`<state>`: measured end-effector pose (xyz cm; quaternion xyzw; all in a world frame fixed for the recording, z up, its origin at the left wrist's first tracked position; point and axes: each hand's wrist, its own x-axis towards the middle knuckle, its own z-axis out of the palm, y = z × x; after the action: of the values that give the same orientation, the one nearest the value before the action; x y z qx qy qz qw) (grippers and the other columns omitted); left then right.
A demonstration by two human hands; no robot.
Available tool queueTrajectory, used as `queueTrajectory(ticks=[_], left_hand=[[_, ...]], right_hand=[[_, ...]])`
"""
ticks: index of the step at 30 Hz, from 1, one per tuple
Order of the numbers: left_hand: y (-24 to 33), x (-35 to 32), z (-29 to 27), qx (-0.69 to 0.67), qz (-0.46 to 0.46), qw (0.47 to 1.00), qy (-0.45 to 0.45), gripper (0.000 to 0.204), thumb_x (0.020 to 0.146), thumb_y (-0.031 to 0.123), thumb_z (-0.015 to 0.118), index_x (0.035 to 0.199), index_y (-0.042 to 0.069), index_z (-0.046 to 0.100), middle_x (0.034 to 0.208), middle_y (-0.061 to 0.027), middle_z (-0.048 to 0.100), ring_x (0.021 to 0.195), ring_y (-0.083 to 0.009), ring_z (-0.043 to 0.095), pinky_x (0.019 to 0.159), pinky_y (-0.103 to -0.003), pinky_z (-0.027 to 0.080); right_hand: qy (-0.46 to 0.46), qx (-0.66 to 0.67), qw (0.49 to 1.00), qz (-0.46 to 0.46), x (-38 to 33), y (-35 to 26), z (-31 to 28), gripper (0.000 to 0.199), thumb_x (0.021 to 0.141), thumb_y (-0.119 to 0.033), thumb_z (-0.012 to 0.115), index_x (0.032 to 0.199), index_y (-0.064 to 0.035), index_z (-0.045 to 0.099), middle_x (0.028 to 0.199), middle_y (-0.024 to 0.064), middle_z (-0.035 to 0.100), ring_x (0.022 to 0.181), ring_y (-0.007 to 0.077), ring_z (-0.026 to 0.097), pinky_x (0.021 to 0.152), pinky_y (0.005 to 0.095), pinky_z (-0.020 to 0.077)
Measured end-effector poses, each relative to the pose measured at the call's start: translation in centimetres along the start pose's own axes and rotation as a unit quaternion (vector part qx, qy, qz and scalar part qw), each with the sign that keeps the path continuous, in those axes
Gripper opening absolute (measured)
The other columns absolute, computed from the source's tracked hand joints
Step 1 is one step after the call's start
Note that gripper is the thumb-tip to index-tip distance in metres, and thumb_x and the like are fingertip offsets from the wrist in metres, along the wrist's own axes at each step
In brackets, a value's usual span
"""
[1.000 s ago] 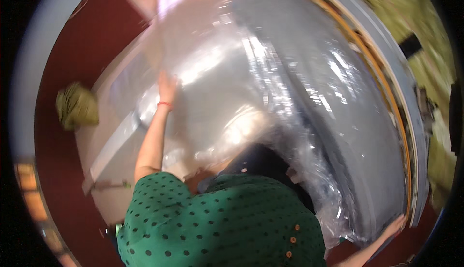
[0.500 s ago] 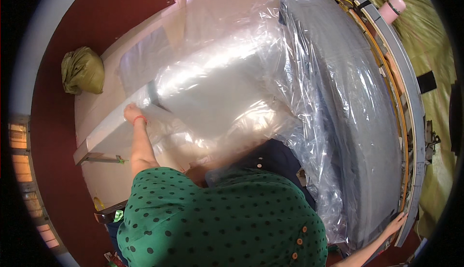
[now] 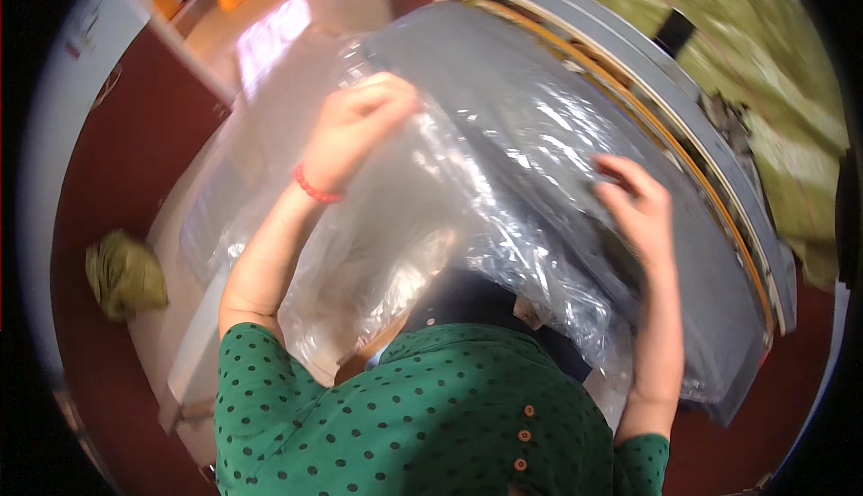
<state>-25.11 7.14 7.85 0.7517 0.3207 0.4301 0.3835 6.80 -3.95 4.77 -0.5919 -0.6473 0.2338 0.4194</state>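
Clear plastic film [image 3: 395,199] lies in glossy folds in front of me, over a long grey surface [image 3: 530,92] on the right. My left hand [image 3: 360,128], with a red bead bracelet [image 3: 315,188] on its wrist, is over the film near the grey surface's far left edge. Its fingers are curled and slightly blurred; what they hold, if anything, is hidden. Above the film-covered grey surface, my right hand [image 3: 638,208] has its fingers bent and its thumb apart, with nothing seen between them.
A grey rail with an orange-brown strip [image 3: 656,123] curves along the right side. Beyond it spreads an olive-green sheet [image 3: 701,11] with a black rectangular item [image 3: 674,33] at its edge. An olive bundle [image 3: 126,273] sits on the dark red floor [image 3: 99,379] at left.
My left hand has left the white beam on the left and moved right over the film. My right hand has come off the rail and moved inward and up. The view has turned.
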Motion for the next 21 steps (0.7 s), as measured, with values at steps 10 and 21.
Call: queueTrajectory(ticks=[10,21], left_hand=[[6.7,13.5,8.4,0.031,0.202,0.979,0.010,0.011,0.079,0.010,0.060,0.078,0.000,0.062,0.068,0.0023,0.054,0.066,-0.0044,0.048,0.059,-0.019,0.039],[2.0,16.1,18.9,-0.192,-0.009,0.981,0.015,0.018,0.082,0.018,0.058,0.087,0.002,0.062,0.063,0.0084,0.046,0.052,-0.0001,0.032,0.045,-0.018,0.021]], right_hand=[[-0.222,0.170,0.960,-0.010,-7.1,-1.6,0.3,0.025,0.070,-0.021,0.068,0.089,-0.0062,0.061,0.063,-0.0005,0.055,0.056,0.0098,0.052,0.055,0.0253,0.0430],[0.623,0.099,0.774,0.054,-34.6,2.3,-29.0,0.012,0.078,-0.008,0.057,0.089,-0.0054,0.056,0.076,-0.0012,0.052,0.064,0.0055,0.045,0.052,0.0195,0.0356]])
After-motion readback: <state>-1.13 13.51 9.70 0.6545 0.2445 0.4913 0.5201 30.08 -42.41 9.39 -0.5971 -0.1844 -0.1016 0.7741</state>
